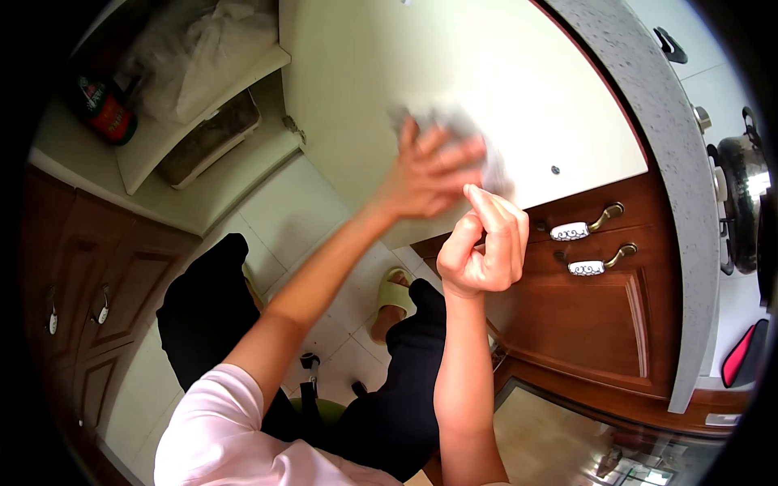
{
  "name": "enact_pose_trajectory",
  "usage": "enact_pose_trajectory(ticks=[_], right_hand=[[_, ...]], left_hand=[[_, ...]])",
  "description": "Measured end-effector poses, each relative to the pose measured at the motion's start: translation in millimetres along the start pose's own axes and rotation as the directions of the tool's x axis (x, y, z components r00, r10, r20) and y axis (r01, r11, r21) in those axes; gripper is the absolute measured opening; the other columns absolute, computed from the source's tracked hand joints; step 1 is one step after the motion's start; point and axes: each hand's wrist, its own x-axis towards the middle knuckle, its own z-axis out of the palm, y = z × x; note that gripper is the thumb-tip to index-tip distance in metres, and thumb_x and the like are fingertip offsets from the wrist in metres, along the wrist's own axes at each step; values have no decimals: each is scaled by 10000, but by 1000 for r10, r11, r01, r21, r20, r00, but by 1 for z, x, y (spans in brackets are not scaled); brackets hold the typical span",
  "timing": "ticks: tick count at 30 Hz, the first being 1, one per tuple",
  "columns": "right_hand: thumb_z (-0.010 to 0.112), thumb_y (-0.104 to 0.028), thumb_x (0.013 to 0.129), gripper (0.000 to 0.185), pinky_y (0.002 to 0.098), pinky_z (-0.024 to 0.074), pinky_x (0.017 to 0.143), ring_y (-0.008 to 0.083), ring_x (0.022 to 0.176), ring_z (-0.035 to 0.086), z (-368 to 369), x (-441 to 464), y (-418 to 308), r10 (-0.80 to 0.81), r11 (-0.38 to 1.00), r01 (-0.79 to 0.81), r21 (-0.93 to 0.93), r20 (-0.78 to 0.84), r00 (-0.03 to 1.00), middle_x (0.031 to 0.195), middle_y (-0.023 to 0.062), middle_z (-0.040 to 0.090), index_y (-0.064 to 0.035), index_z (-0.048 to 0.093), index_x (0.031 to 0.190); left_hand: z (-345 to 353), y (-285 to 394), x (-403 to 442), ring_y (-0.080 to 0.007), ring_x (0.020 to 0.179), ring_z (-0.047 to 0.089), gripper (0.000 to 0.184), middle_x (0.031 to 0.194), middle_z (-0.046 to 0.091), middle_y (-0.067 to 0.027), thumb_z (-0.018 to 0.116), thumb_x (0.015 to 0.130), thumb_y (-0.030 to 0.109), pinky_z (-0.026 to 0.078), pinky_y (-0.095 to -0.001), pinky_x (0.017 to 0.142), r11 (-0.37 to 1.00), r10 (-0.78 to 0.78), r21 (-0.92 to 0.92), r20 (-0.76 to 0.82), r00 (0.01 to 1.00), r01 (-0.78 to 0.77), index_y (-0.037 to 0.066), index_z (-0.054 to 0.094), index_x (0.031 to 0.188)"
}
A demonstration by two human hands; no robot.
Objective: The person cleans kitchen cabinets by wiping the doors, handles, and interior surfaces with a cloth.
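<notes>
Your left hand (433, 174) is lying over a gray cloth (463, 123), its fingers spreading out flat across it rather than closing; both are showing blurred. The cloth is resting against the pale face of the opened cabinet door (348, 89), near its lower edge. Your right hand (490, 243) is hovering just beside, its fingers curling toward the thumb; whether they are gripping anything, you cannot tell from here. Brown cabinet fronts (583, 332) with patterned handles (569, 232) are standing to the right, below the gray worktop (660, 89). A bottle (108, 113) is standing inside the cupboard at upper left.
</notes>
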Motion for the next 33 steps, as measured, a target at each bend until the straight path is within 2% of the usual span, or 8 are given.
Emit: enact_pose_trajectory(ticks=[5, 6, 14, 18, 22, 26, 30, 33], right_hand=[[507, 158, 679, 328, 305, 521, 601, 237, 702, 649, -9, 3, 10, 33, 999, -32, 15, -59, 998, 774, 107, 710, 40, 730, 888], [507, 158, 676, 329, 308, 522, 602, 238, 701, 650, -11, 4, 11, 38, 999, -37, 15, -66, 997, 773, 106, 710, 38, 731, 886], [512, 143, 680, 327, 310, 522, 605, 246, 689, 656, -17, 6, 20, 79, 997, -75, 35, -112, 991, 777, 97, 707, 19, 729, 890], [518, 133, 689, 306, 312, 521, 613, 244, 687, 654, -23, 4, 22, 123, 992, -119, 48, -111, 986, 775, 97, 710, 22, 725, 886], [530, 104, 718, 270, 326, 527, 624, 236, 687, 655, -28, 4, 26, 107, 994, -105, 19, -127, 986, 779, 99, 715, 27, 724, 890], [578, 86, 726, 235, 327, 536, 629, 252, 668, 655, -30, 7, 28, 155, 987, -147, 58, -175, 972, 785, 94, 705, 11, 716, 900], [562, 98, 715, 244, 321, 528, 623, 252, 667, 650, -30, 4, 30, 180, 983, -172, 64, -162, 970, 785, 94, 702, 8, 706, 890], [548, 105, 710, 244, 315, 517, 608, 248, 662, 641, -25, 6, 28, 172, 984, -161, 77, -163, 972, 779, 94, 695, 7, 695, 878]], left_hand=[[-19, -64, 52, -379, 1529, 111, 558, 1657, 164, -175, 393, 1034, 255, 18, -583, 1200, 838, -535, -4, -207, 819, 546, 165, 307, 1578], [-22, -65, 48, -344, 1538, 78, 571, 1656, 155, -187, 304, 1065, 289, 57, -487, 1220, 758, -641, -13, -201, 741, 652, 78, 225, 1590], [5, 8, -100, -349, 1545, -5, 626, 1672, 31, -200, 275, 1057, 299, 2, -467, 1225, 244, -970, -216, -44, 240, 945, 71, 94, 1611], [14, 94, -92, -375, 1538, -31, 744, 1667, 6, -213, 390, 1023, 360, 4, -496, 1221, 359, -920, -183, 98, 380, 915, 27, 62, 1602], [10, 100, -1, -420, 1530, 57, 647, 1634, 181, -233, 462, 983, 339, 15, -522, 1215, 753, -569, -368, 54, 820, 546, -4, 363, 1522], [-9, 61, 63, -402, 1535, 114, 456, 1616, 293, -209, 497, 958, 296, -4, -531, 1215, 967, -242, -72, 64, 968, 246, 57, 647, 1315], [5, 30, -3, -376, 1541, 55, 602, 1655, 138, -218, 401, 1004, 243, 46, -487, 1227, 861, -502, -111, -34, 864, 496, 6, 310, 1550], [4, 41, -56, -327, 1549, 4, 646, 1680, 41, -168, 353, 1033, 248, 46, -426, 1235, 400, -915, -191, -32, 402, 896, 40, 127, 1602]])
